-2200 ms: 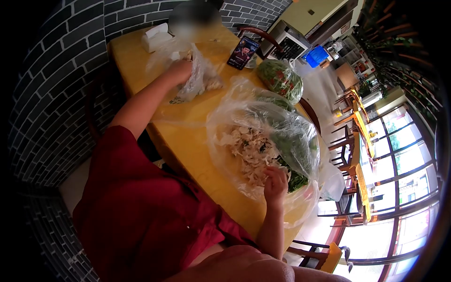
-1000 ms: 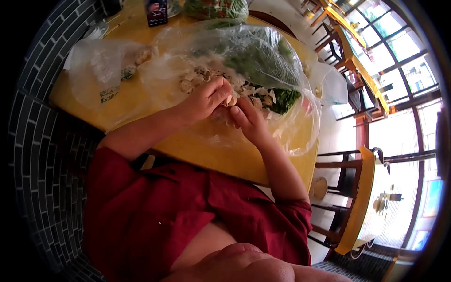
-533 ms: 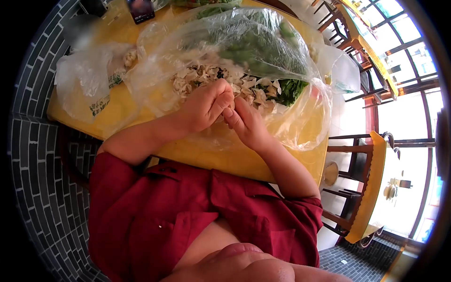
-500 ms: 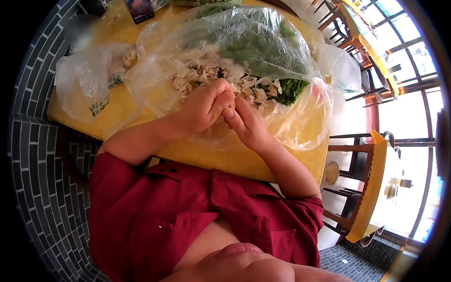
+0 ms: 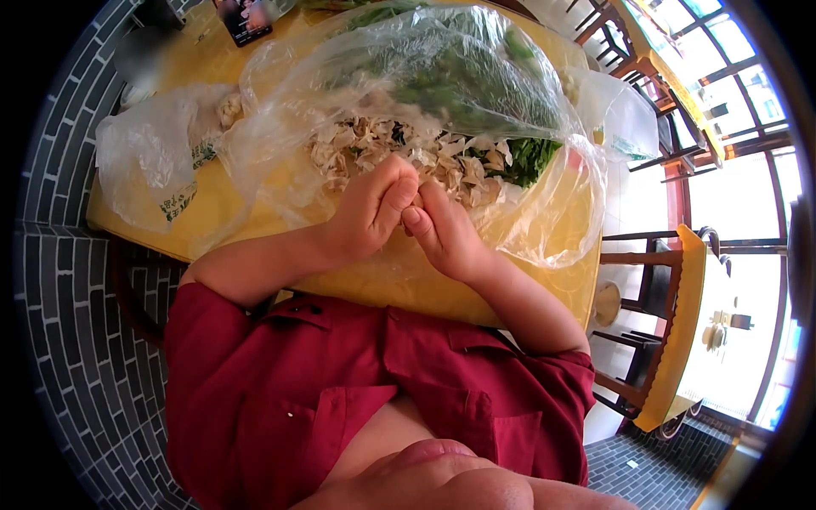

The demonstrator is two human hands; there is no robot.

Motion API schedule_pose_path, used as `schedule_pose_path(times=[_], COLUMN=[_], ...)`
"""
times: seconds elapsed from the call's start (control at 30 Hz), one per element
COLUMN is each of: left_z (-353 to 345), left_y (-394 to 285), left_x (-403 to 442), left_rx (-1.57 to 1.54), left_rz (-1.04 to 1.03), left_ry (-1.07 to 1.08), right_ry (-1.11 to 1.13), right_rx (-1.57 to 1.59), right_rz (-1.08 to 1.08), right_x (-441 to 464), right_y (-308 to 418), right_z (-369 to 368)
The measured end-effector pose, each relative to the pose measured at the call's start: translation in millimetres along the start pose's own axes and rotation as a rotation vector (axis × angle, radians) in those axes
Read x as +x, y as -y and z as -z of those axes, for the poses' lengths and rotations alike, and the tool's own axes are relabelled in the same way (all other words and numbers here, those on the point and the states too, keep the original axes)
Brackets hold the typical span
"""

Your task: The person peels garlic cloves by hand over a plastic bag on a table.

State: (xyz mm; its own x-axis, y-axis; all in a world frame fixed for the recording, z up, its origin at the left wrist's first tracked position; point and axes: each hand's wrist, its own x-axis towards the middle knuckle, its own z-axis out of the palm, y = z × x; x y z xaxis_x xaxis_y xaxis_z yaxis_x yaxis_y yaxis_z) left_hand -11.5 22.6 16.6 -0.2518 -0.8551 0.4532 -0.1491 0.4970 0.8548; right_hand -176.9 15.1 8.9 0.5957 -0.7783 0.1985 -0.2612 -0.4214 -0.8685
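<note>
My left hand (image 5: 376, 208) and my right hand (image 5: 445, 228) meet over the front part of the table, both closed in a pinch with the thumbs side by side. Between the fingertips shows a bit of a small tan piece, mostly hidden, which looks like a garlic clove (image 5: 417, 201). Just beyond my hands lies a heap of pale papery skins (image 5: 374, 140). Leafy greens (image 5: 534, 161) poke out beside the heap. A big clear plastic bag (image 5: 442, 51) lies over more greens and spreads around the skins.
The yellow table (image 5: 399, 289) reaches to my body. On its left lies a thin plastic bag (image 5: 153, 153) with a pale bulb (image 5: 229, 109) at its opening. A phone (image 5: 244, 19) stands at the back left. Another plastic bag (image 5: 625, 123) lies at the right edge.
My hands remain pinched together at nearly the same spot, with the fingers slightly shifted. The view has moved a little; the bags and skins lie as before.
</note>
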Motion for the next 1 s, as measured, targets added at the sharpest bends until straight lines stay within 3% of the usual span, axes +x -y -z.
schedule_pose_path(times=[0.53,0.63,0.73,1.0], left_z=[5.7,8.2,10.2,13.7], left_y=[0.2,9.5,9.6,19.5], left_x=[6.1,4.8,6.0,8.3], left_rx=[-0.116,-0.380,-0.572,-0.817], left_rz=[0.004,0.307,0.425,0.441], left_ry=[0.012,0.056,0.040,0.044], right_ry=[0.023,0.016,-0.013,-0.186], right_rx=[0.075,0.238,0.384,0.420], right_rz=[0.039,-0.021,-0.122,-0.010], right_x=[2.1,5.1,4.2,11.5], right_y=[-4.0,-3.7,-7.5,-12.3], right_z=[4.2,6.2,10.7,17.6])
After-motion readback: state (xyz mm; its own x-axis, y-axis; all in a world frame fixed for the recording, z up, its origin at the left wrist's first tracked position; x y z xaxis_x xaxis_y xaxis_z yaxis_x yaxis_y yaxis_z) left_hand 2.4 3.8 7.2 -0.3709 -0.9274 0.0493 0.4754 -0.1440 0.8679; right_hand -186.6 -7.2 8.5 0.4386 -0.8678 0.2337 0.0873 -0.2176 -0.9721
